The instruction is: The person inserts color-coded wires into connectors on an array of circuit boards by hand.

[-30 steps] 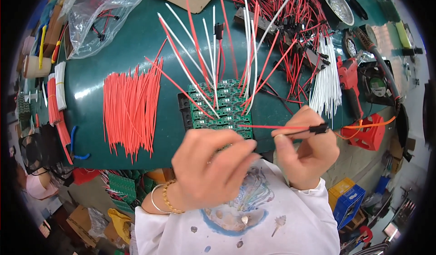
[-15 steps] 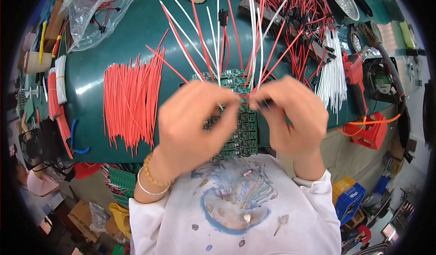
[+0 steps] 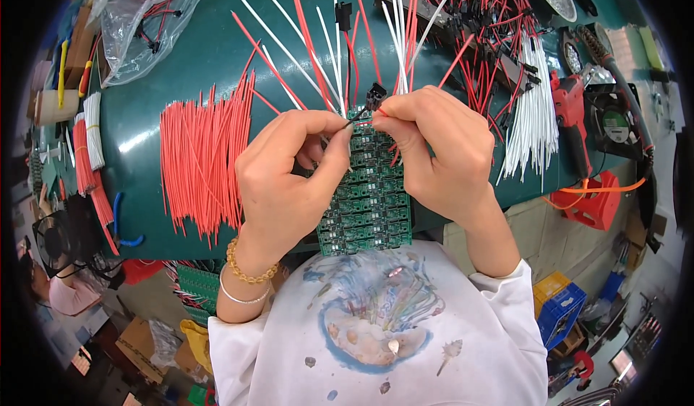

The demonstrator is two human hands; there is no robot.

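A small black plug connector (image 3: 375,95) on a short lead hangs between my hands, above the far part of a green circuit board panel (image 3: 367,222). My left hand (image 3: 289,164) is closed in a pinch on the lead's black wire. Finger and thumb of my right hand (image 3: 447,149) grip its red wire close to the connector. Red and white wires fan out from the panel's far edge, and another black connector (image 3: 344,16) stands up among them. My fingers hide part of the panel and the wire ends.
A bundle of cut red wires (image 3: 206,160) lies left on the green table (image 3: 137,189). To the right are white wires (image 3: 531,117), a heap of red-black connector leads (image 3: 463,16), a red tool (image 3: 571,106) and a black fan (image 3: 614,128). A clear plastic bag (image 3: 141,30) sits far left.
My hands have moved slightly away from me and come into clear focus. The black connector now shows above my fingertips, and more of the panel is visible.
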